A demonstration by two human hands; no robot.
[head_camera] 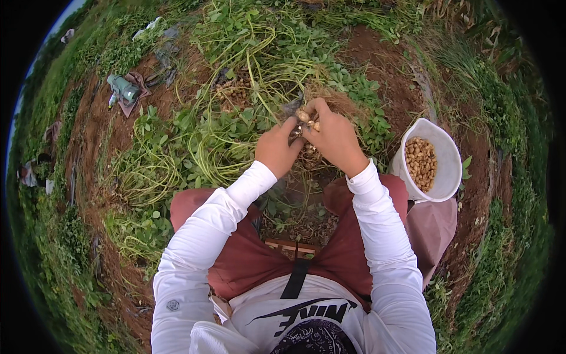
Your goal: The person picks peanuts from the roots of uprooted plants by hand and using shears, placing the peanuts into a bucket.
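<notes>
Peanut pods still joined to a rooty clump lie between my two hands, in front of my knees. My left hand pinches the root end of the peanut plant, its thumb and forefinger close together. My right hand has its fingers closed around pods on the same clump; its fingertips partly hide them. Reddish-brown fine roots spread just beyond the right hand. Long green peanut stems run away from the clump to the far side and left. More pods show among the stems ahead.
A white bucket partly filled with peanuts stands by my right knee, near a brown cloth. Uprooted peanut plants lie to the left. A green jug rests farther left on soil. A person is at the far left edge.
</notes>
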